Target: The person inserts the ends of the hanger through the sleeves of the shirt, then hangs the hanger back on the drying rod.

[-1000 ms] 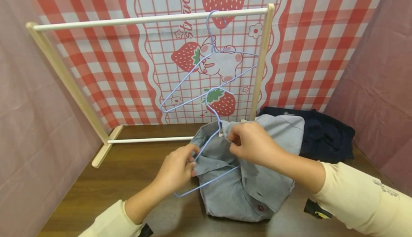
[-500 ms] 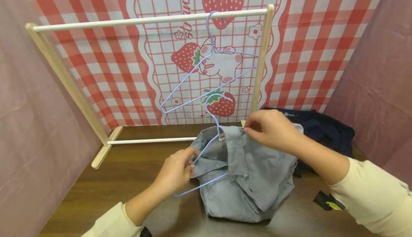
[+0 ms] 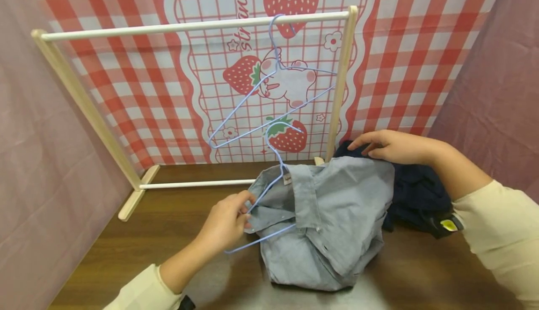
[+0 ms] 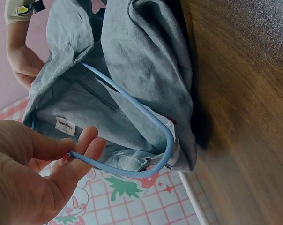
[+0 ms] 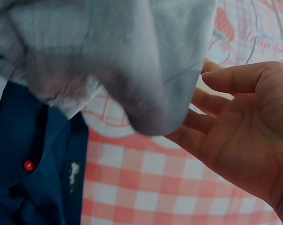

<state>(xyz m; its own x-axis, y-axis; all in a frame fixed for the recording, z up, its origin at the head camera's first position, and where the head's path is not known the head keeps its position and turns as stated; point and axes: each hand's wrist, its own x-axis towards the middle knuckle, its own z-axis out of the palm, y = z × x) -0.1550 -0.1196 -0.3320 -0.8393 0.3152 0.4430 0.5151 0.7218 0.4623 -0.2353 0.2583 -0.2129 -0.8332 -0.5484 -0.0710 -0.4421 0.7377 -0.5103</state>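
Observation:
My left hand [image 3: 225, 219] pinches one arm of a blue wire hanger [image 4: 127, 97] between thumb and fingers. The hanger's hook stands up above the neck of a grey button shirt [image 3: 345, 198], and one end of its lower bar sticks out at the left. Much of the rest lies inside the shirt, hidden by cloth. A white label [image 4: 65, 125] shows inside the neck. At the shirt's far right shoulder, my right hand [image 3: 393, 147] has its fingers loosely extended. In the right wrist view, those fingers [image 5: 216, 101] pass behind the cloth edge.
Behind the shirt stands a wooden rack with a white top rail [image 3: 189, 27]. A second blue hanger [image 3: 236, 110] hangs from it without clothing. A navy garment [image 3: 414, 188] with a red button [image 5: 28, 165] lies at the right. A strawberry-print checked cloth [image 3: 404, 67] forms the backdrop.
My right hand has moved rightward from the collar to the far shoulder, and its fingers have straightened. The shirt's right front now lies spread over the hanger. My left hand stays nearly in place.

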